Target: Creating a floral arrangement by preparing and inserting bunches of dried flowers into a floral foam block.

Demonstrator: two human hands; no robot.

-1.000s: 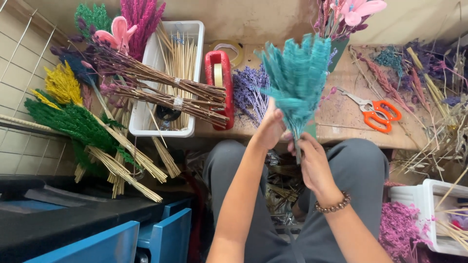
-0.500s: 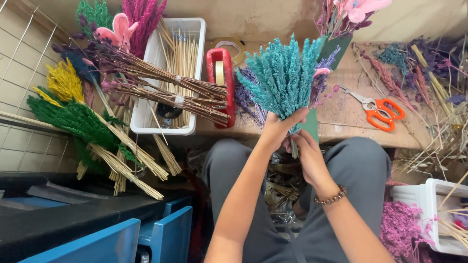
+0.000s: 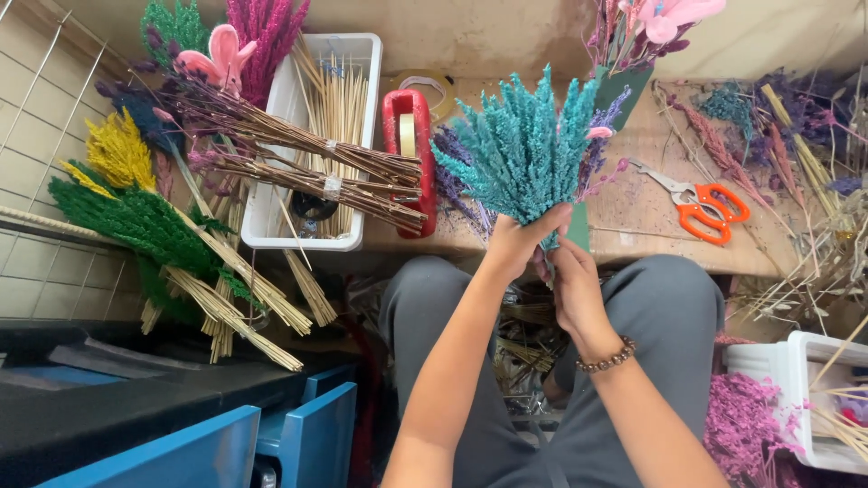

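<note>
Teal dried bunch [image 3: 522, 154] gripped by both hands; white bin [image 3: 271, 226] holds sticks [image 3: 339, 108].

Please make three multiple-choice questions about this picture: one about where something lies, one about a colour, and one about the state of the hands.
1. Where do the scissors lie?
A. on the wooden table, right of the held bunch
B. inside the white tray
C. on the person's lap

2. What colour is the bunch of dried stems in the hands?
A. yellow
B. teal
C. magenta

3. How is the bunch held?
A. left hand only
B. lying loose on the table
C. both hands closed around its base

Answers: 1 A, the orange handles rest on bare wood. 2 B, its plumes are blue-green. 3 C, the left hand and right hand wrap the stems.
</note>
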